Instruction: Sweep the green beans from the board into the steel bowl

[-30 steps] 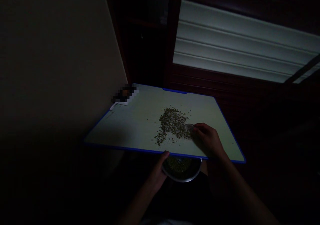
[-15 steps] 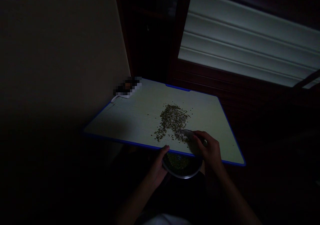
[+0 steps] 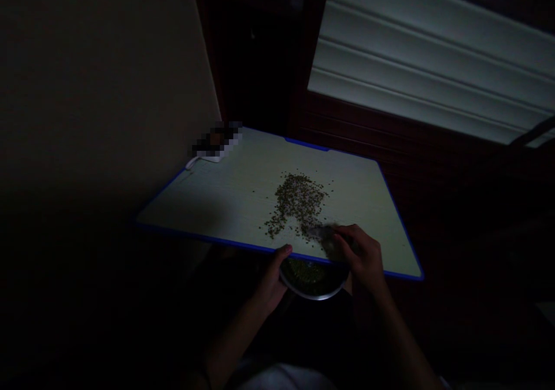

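Small dark seeds or beans (image 3: 300, 196) lie spread over a pale board (image 3: 359, 196) with a blue rim. My right hand (image 3: 362, 254) pinches a spoon (image 3: 323, 231), slightly blurred, its end at the near right edge of the scatter. Below the board's front edge is a round metal bowl (image 3: 318, 296) with greenish grains inside; the board hides its far part. At the bowl's left side, my left hand (image 3: 274, 280) grips it, thumb up against the board's blue edge. Its other fingers are mostly hidden.
A white-edged device with a blurred-out screen (image 3: 219, 144) lies at the board's far left corner, a pale cable beside it. A wall (image 3: 108, 89) stands along the left. Behind the board is a dark wooden frame with pale slats (image 3: 416, 49). The room is dim.
The spoon has moved slightly left into the near edge of the seeds. The left hand stays at the bowl. The whole view has shifted a little.
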Action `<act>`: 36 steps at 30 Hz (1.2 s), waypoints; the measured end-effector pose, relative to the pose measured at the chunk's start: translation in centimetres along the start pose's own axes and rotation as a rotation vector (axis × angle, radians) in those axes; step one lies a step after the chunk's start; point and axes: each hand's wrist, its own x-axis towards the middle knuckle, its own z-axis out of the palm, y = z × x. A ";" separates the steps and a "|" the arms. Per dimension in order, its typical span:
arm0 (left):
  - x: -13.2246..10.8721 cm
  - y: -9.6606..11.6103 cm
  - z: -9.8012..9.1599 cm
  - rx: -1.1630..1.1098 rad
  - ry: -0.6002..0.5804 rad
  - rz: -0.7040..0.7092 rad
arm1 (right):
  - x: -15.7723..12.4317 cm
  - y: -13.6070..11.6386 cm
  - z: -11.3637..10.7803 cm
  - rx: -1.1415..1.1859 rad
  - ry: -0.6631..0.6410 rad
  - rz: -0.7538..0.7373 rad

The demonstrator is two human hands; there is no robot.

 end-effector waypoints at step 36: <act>0.2 0.6 -0.4 0.104 -0.093 0.008 | -2.4 2.4 -3.2 0.092 0.048 0.398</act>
